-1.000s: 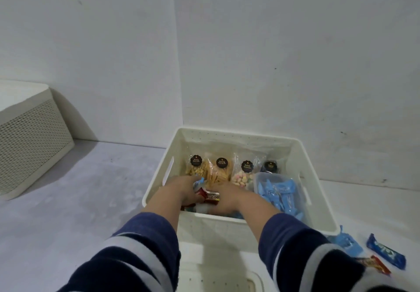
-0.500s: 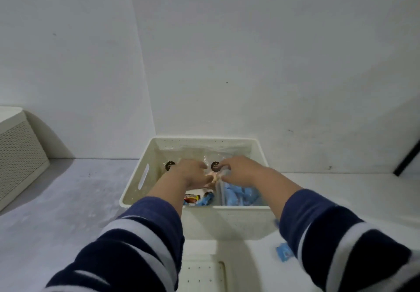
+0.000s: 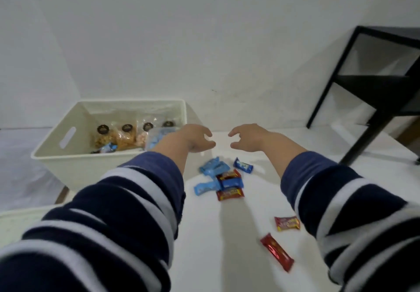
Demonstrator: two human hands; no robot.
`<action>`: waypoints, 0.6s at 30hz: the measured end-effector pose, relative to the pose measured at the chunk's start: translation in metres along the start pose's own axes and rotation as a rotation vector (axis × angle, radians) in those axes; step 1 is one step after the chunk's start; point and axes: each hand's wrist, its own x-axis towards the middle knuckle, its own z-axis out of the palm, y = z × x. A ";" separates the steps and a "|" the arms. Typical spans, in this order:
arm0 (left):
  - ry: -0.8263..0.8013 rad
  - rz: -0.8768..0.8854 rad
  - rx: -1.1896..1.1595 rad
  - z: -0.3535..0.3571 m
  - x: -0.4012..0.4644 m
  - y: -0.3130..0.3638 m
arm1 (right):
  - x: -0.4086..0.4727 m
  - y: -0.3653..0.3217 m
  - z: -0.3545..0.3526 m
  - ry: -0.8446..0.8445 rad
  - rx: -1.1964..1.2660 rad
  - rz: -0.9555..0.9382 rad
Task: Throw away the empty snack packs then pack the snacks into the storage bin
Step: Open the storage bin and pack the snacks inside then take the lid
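Both hands, left hand (image 3: 195, 138) & right hand (image 3: 247, 138), hovered empty w/ fingers loosely curled, far of snack pile (image 3: 221, 179). Best scoop the pile together, then drop into storage bin (image 3: 91, 166) at left.

The storage bin (image 3: 75, 166) sits to my left on the table (image 3: 222, 246), bagged snacks (image 3: 123, 136) lined along its back wall. Loose snack packs (image 3: 223, 181) lie right of it; a shelf (image 3: 372, 73) stands far right.

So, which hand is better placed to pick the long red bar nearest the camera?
Probably the right hand: the long red bar lies under the right sleeve's side, away from the left hand. Both hands hold nothing.
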 end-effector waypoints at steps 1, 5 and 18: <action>-0.005 -0.003 -0.006 0.008 -0.002 0.012 | -0.007 0.014 0.005 -0.011 0.011 0.007; -0.033 -0.055 -0.044 0.049 -0.009 0.048 | -0.037 0.059 0.032 -0.074 0.000 0.004; -0.088 -0.197 0.029 0.198 -0.042 0.071 | -0.095 0.126 0.200 -0.115 0.017 0.124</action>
